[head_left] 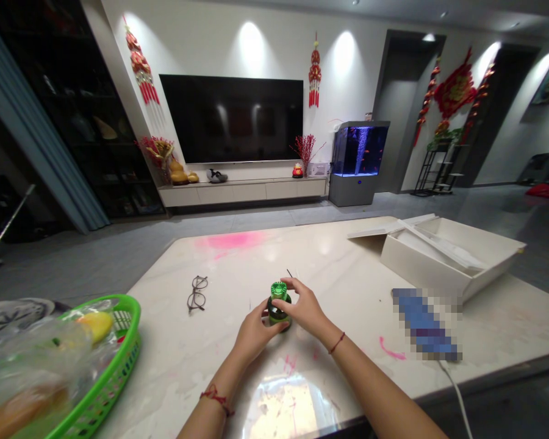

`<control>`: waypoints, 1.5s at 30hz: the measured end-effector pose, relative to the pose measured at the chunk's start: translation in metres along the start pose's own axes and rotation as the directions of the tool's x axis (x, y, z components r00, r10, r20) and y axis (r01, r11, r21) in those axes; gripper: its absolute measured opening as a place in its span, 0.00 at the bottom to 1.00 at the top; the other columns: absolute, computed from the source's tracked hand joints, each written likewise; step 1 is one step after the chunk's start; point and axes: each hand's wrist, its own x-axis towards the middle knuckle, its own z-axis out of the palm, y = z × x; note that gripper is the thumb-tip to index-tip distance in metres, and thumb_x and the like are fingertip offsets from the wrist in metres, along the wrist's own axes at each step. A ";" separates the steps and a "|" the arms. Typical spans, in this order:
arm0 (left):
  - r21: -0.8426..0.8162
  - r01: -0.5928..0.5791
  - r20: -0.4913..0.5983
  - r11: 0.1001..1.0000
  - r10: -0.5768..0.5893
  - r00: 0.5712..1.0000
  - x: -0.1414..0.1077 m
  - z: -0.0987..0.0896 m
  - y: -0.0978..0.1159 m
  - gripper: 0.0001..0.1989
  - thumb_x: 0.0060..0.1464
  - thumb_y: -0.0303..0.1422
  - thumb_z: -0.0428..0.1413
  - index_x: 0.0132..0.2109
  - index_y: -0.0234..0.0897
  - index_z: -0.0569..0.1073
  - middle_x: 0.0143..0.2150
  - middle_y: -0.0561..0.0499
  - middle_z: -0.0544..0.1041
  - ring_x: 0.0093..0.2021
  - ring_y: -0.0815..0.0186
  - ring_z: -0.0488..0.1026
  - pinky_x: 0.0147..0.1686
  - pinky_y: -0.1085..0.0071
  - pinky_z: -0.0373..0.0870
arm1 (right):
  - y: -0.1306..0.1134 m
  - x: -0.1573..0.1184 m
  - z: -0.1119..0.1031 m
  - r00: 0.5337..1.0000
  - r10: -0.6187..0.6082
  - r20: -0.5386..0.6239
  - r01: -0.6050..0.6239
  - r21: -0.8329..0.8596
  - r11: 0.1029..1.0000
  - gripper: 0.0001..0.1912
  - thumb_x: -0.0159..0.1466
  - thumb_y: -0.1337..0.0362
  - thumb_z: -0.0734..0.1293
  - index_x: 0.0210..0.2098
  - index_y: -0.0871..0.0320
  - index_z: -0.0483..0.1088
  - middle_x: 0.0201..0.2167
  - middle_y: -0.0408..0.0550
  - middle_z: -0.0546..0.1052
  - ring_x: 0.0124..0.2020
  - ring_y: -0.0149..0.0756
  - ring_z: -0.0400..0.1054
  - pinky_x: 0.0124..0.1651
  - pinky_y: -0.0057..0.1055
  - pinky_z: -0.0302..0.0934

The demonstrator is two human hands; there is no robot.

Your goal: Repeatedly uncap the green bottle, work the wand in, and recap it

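A small dark green bottle [280, 314] with a shiny bright green cap [279, 289] stands upright on the marble-look table, in front of me. My left hand [256, 332] is closed round the lower body of the bottle from the left. From the right, my right hand [302, 305] grips its upper part, with the thumb across the front just below the cap and the fingers behind. The fingertips on the far side are hidden. A thin dark stick [290, 273] lies just beyond my right fingers.
Folded glasses [197, 294] lie to the left. A green basket [135, 332] with bagged food fills the near left. On the right are an open white box [432, 268] and a blurred blue device [425, 326] with a white cable [457, 390]. Pink stains [231, 239] mark the tabletop.
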 end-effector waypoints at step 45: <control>-0.014 0.008 0.004 1.000 -0.008 1.000 0.000 0.003 -0.005 0.29 0.40 0.37 0.61 0.52 0.40 0.67 0.47 0.46 0.74 0.43 0.59 0.72 0.41 0.66 0.68 | -0.006 -0.003 -0.004 0.992 0.004 0.128 -0.010 0.050 0.999 0.26 0.46 0.66 0.68 0.46 0.56 0.66 0.43 0.48 0.73 0.46 0.39 0.66 0.52 0.38 0.58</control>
